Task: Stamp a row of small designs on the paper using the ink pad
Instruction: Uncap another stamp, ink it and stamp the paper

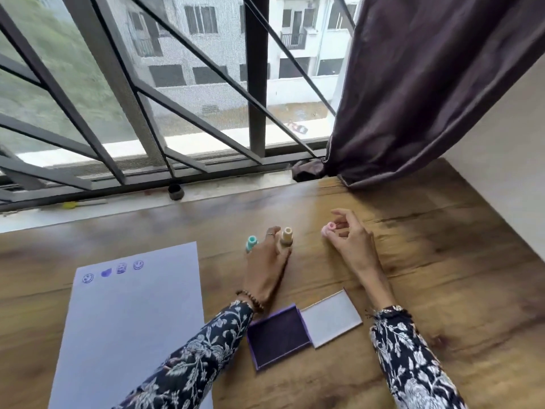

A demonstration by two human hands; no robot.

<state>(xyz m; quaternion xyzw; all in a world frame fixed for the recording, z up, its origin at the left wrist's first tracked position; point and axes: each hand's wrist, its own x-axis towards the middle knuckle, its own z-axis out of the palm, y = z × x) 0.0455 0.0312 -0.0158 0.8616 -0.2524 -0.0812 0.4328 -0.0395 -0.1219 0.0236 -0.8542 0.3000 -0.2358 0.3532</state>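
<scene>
At the bottom centre of the frame the ink pad point(277, 335) lies open on the wooden surface point(442, 276), its dark purple cushion on the left and the pale lid point(331, 317) folded out to the right; it sits between the two patterned sleeves. To the left of it the paper point(132, 335) lies flat, with a row of four small purple stamped designs point(113, 272) near its top edge. Above the ink pad, the left hand point(267, 270) rests palm down on the surface, fingers spread; its grip is open, and the fingertips reach between a teal stamp point(251, 242) and a beige stamp point(286, 237), both standing upright. I cannot tell if the fingers touch them. To the right, well apart from the paper, the right hand point(351, 240) is raised a little, wrist bent; its grip is closed on a pink stamp point(328, 228), pinched by thumb and fingers. In the upper part a window with dark bars point(256, 84) and a dark curtain point(427, 84) are seen.
</scene>
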